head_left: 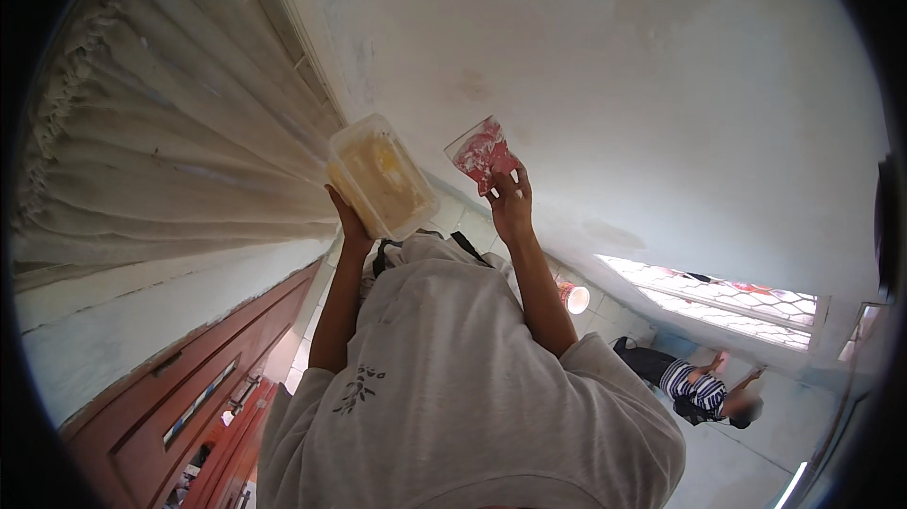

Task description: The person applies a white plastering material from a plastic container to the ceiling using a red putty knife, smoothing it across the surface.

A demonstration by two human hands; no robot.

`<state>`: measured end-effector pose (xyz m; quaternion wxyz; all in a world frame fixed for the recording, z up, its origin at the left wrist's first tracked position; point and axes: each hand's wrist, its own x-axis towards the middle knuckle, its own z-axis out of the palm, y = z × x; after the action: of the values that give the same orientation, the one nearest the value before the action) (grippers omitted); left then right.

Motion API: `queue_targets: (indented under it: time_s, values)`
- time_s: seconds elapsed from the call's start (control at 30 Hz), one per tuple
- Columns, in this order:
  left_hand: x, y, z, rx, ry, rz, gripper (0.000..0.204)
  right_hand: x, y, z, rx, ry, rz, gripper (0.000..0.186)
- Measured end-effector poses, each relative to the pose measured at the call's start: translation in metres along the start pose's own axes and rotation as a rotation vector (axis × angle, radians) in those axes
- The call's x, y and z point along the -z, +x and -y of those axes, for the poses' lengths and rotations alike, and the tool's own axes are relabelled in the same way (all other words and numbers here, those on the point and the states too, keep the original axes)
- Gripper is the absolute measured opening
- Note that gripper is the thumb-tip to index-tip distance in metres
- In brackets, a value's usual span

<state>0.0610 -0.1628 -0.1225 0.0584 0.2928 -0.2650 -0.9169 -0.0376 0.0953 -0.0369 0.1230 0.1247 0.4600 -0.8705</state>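
Note:
My left hand (351,223) holds a translucent rectangular plastic container (416,209) up in front of me, its thumb along the left side and its other fingers mostly hidden. A yellowish tan tint fills the container, with brighter yellow patches; I cannot tell whether it is a paste inside or staining. To the right, my right hand (512,205) grips a flat red scraper (485,155) smeared with white, its fingers closed on the lower end. A thin pale edge runs along the scraper's upper left side. The scraper is apart from both the container and the wall.
A pale wall (605,84) with patchy marks rises ahead. Long beige curtains (189,150) hang at left, above a reddish-brown door (189,396). A red-and-white bucket (573,297) stands on the tiled floor by my right arm. Another person (694,384) in stripes is at right, below a meshed window (727,301).

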Motion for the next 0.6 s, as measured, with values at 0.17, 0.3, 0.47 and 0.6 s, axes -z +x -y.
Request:
queue_targets:
  time_s: [0.17,0.3,0.47,0.6]
  values:
    - [-0.003,0.001,0.004,-0.001,-0.004,-0.012,0.094,-0.010,0.001,0.016,0.114,-0.074,0.154,0.036]
    - [0.006,0.005,0.009,0.007,0.002,0.021,0.093,-0.033,-0.007,0.026,-0.079,0.221,0.180,0.040]
    - [0.006,0.003,0.010,0.006,-0.013,0.055,0.093,-0.011,-0.001,-0.004,-0.043,0.144,0.149,0.012]
    - [0.012,-0.005,0.007,0.021,-0.017,0.026,0.093,-0.007,-0.002,-0.015,-0.230,0.201,0.068,0.021]
